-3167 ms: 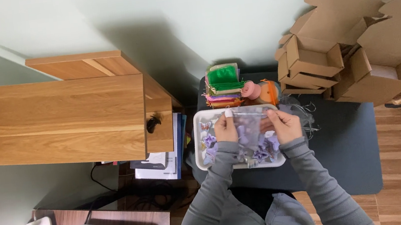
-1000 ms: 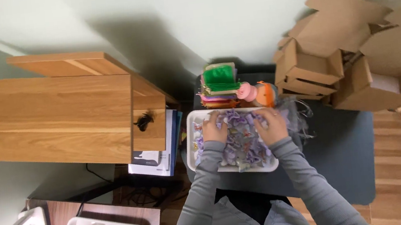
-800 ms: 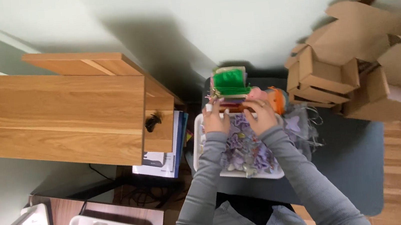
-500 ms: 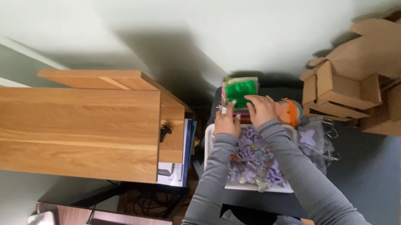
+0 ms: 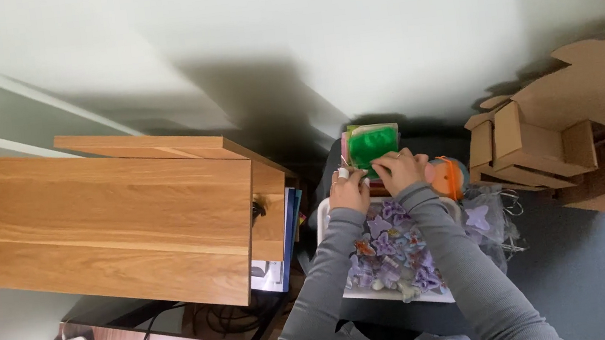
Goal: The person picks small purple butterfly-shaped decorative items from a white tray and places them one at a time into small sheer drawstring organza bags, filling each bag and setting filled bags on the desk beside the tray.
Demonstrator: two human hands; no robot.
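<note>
Reaching with left hand [image 5: 349, 190] and right hand [image 5: 399, 169], fingers curled on green packet [image 5: 372, 144] | grip unclear | purple shapes [image 5: 395, 247] left on tray [image 5: 396, 296]

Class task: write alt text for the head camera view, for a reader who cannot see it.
Both hands, left hand and right hand, touch a green-topped stack at the far edge of a dark table. Nearer lies a white tray of purple shapes.

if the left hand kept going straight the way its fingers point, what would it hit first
Probably the stack of coloured sheets with green on top: the left hand sits at its near edge, fingers pointing toward it. Depth is unclear.
</note>
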